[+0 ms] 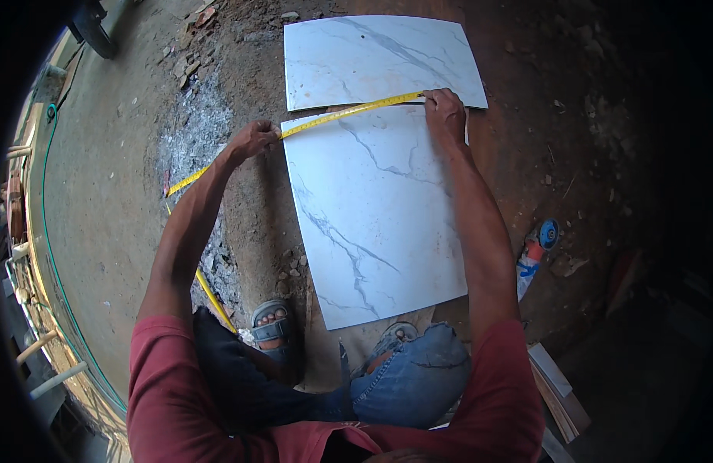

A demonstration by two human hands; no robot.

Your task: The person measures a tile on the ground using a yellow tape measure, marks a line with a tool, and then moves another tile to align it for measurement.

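Note:
A yellow tape measure runs across the top of a white, grey-veined marble-look tile. My left hand pinches the blade beside the tile's upper left corner. My right hand grips the blade's end near the upper right corner. The blade continues left to the ground, where a small reddish object lies, partly unclear. A second white tile lies above the first, and a long yellow strip shows under my left forearm.
An angle grinder with a blue disc lies right of the tile. Offcuts sit at lower right, rubble at upper left. A green hose and planks line the left side. My sandalled feet are below the tile.

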